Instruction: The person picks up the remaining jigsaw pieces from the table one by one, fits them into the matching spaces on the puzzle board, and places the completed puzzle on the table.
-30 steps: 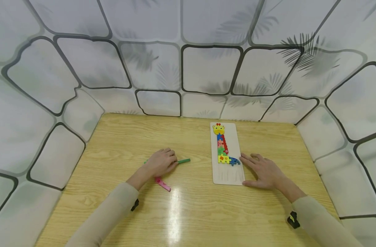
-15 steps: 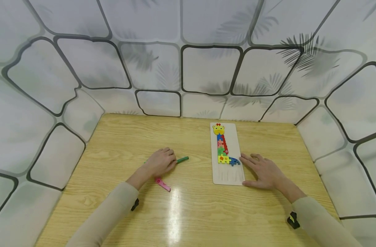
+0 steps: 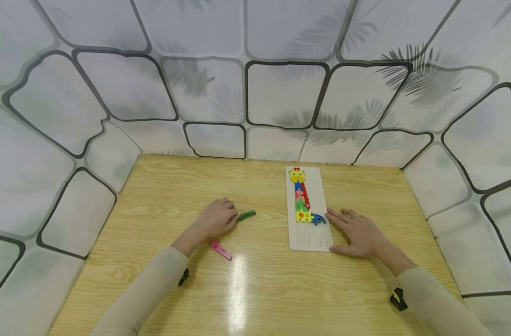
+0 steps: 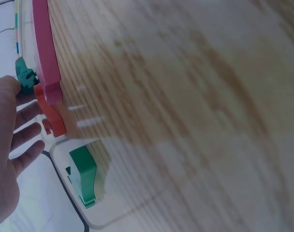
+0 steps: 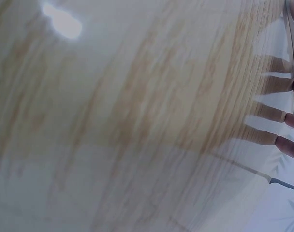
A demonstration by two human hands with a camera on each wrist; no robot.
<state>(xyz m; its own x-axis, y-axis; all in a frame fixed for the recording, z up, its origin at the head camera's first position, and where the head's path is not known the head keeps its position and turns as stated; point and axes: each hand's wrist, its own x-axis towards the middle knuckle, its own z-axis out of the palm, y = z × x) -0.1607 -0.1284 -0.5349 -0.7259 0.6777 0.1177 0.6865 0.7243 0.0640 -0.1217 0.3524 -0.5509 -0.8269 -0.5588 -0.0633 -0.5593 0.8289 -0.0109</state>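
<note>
Pale board (image 3: 299,241), green piece (image 3: 247,215) in left grip (image 3: 216,218)

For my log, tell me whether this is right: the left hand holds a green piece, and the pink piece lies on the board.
No: the pink piece lies on the table, not the board, as the head view shows. The left hand holds a green piece.

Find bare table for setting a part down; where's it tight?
Bare tabletop: between pink piece and board; also beyond left hand, up to the wall. Tight: around left hand, with pinched green piece, red piece, second green piece; right hand takes the board's right edge.
</note>
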